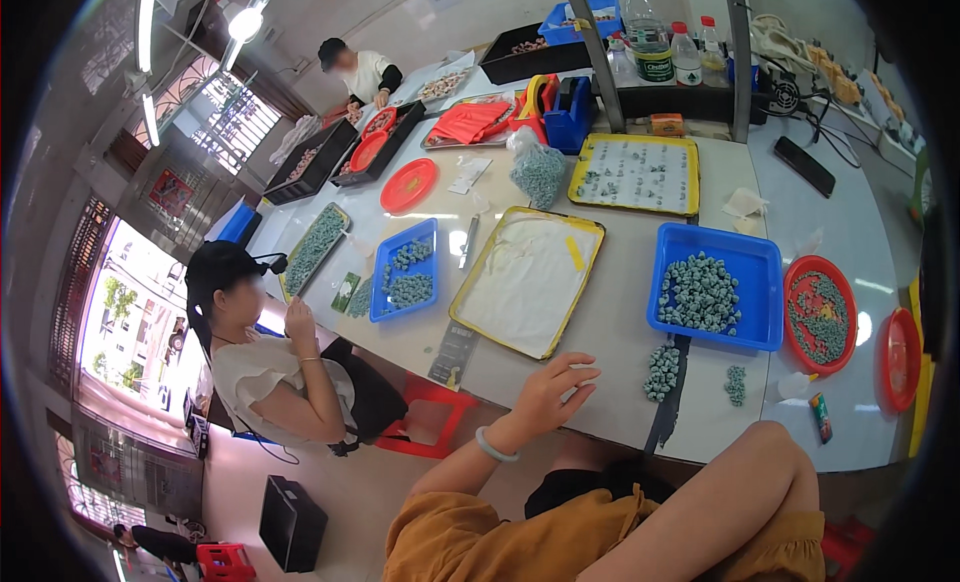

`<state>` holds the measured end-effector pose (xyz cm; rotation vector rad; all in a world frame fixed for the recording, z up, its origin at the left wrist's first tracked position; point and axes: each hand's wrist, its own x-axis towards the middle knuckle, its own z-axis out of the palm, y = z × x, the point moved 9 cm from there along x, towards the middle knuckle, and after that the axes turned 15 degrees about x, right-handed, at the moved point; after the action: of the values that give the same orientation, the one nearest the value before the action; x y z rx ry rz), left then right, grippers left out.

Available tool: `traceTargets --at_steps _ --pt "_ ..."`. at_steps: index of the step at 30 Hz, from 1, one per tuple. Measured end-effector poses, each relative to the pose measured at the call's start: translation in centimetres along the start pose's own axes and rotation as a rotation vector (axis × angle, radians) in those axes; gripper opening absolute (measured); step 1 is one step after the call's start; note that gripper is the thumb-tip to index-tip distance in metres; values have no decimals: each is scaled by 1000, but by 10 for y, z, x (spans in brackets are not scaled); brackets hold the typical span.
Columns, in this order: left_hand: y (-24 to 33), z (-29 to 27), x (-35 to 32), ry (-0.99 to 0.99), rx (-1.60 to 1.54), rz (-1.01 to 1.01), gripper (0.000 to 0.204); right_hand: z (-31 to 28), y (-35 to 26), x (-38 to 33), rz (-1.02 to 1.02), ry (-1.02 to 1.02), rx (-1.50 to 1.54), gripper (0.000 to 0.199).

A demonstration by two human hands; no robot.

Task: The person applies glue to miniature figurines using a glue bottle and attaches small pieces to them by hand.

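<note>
My left hand (pixel 553 390), a pale bracelet (pixel 494 447) at its wrist, hovers by the near edge of the table with fingers apart and loosely bent, nothing visible in it. Just beyond lies a yellow-rimmed tray (pixel 520 282) lined with white, a small yellow strip on it. My right arm (pixel 700 507) is bent, its elbow toward the table; the right hand is out of the picture. To the right of my left hand, a pile of small green-grey pieces (pixel 661 373) and a smaller pile (pixel 736 386) lie on the table, below a blue tray (pixel 768 327) of similar pieces.
Red round trays (pixel 850 347) stand at the right, near a small tube (pixel 821 419). A phone (pixel 804 167), a second yellow-rimmed tray (pixel 690 194) and a bag of green beads (pixel 537 172) are farther back. A co-worker (pixel 270 352) sits at left beside another blue tray (pixel 433 227).
</note>
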<state>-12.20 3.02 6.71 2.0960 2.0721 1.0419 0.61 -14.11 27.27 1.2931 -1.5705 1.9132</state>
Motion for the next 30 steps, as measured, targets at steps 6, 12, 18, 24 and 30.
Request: traceTargets --at_steps 6,12,18,24,30 --pt "0 7 -2 -31 -5 3 20 -6 -10 -8 -7 -2 57 33" --pt "-11 9 -5 -84 112 -34 21 -13 -21 -9 -186 -37 -31 23" --pt "-20 34 -3 -161 -45 -77 23 -64 -21 -70 -23 128 469 24" --pt "-6 38 15 -105 64 8 20 -122 -7 -184 453 344 28 22" --pt "2 70 45 -169 -33 17 18 -153 1 -317 847 907 -360 24"
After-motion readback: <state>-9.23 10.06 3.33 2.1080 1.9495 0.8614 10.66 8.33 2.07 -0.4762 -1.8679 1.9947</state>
